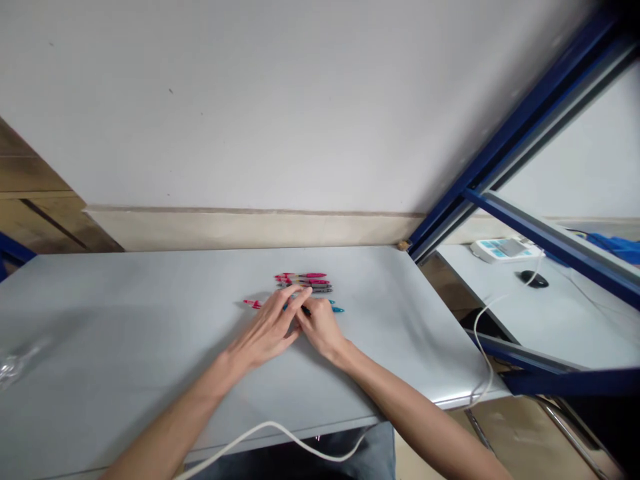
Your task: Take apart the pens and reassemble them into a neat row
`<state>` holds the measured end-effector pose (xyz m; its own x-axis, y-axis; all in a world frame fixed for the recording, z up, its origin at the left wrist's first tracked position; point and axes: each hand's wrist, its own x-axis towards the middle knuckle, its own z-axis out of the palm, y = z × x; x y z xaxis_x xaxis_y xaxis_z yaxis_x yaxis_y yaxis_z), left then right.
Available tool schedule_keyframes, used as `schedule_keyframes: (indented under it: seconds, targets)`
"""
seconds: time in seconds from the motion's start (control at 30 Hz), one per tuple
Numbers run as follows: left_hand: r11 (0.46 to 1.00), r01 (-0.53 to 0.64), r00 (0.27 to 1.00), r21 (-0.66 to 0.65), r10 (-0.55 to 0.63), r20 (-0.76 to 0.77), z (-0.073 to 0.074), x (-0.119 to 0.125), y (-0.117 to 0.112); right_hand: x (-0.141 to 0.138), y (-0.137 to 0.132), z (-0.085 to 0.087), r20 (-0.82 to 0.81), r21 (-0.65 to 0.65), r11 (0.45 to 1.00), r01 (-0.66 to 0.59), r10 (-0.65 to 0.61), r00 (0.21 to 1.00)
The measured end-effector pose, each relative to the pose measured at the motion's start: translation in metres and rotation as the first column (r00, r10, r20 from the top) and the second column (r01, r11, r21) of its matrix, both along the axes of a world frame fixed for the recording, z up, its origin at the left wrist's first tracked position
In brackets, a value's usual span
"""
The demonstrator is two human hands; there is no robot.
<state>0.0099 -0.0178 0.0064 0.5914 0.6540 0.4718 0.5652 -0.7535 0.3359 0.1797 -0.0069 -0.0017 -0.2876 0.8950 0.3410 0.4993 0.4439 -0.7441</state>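
Observation:
Several pens lie in a small cluster on the grey table (pixel 125 313). Pink and grey pens (pixel 305 281) lie side by side at the far end, a pink pen (pixel 253 304) sticks out to the left, and a blue pen (pixel 337 309) shows at the right. My left hand (pixel 270 330) rests over the cluster, fingers extended and pressed together with their tips on a pen. My right hand (pixel 320 327) sits just beside it, fingers curled and pinched on a dark pen (pixel 306 311). The hands touch each other.
A white cable (pixel 280 433) loops over the table's near edge. Crumpled clear plastic (pixel 15 363) lies at the far left. A blue metal frame (pixel 505 153) rises at the right. Beyond it, another table holds a white device (pixel 505 249) and a black mouse (pixel 534 279).

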Motion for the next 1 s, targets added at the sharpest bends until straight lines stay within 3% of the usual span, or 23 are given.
schedule_keyframes:
  seconds: [0.1, 0.23, 0.3, 0.4, 0.53, 0.77, 1.0]
  targets:
    - [0.998, 0.016, 1.0, 0.058, -0.017, 0.02, 0.006, -0.002, 0.0, 0.009, 0.004, 0.008, -0.074, -0.076, 0.997, 0.007, -0.012, 0.997]
    - [0.966, -0.195, 0.981, 0.169, 0.189, 0.047, 0.013, -0.015, 0.011, 0.023, 0.008, 0.018, -0.176, -0.112, 0.993, 0.027, -0.047, 0.983]
    - [0.958, -0.221, 0.975, 0.181, 0.218, 0.035, 0.013, -0.019, 0.015, 0.026, 0.007, 0.019, -0.251, -0.132, 0.991, 0.023, -0.056, 0.966]
    - [0.976, -0.153, 0.988, 0.156, 0.154, 0.01, 0.008, -0.019, 0.014, 0.029, 0.003, 0.016, -0.266, -0.201, 0.978, 0.051, -0.105, 0.958]
    - [0.995, -0.076, 0.995, 0.062, 0.079, -0.06, 0.0, -0.01, 0.007, 0.04, -0.013, 0.008, -0.138, -0.305, 0.95, 0.069, -0.116, 0.984]
    - [0.993, 0.015, 1.0, -0.121, -0.015, 0.0, -0.001, -0.001, -0.002, 0.071, -0.036, 0.0, -0.226, -0.226, 0.972, 0.068, -0.12, 0.967]
    - [0.999, 0.041, 0.998, -0.009, -0.042, -0.046, -0.007, 0.002, -0.004, 0.069, -0.039, -0.004, -0.018, -0.212, 0.969, 0.127, -0.134, 0.991]
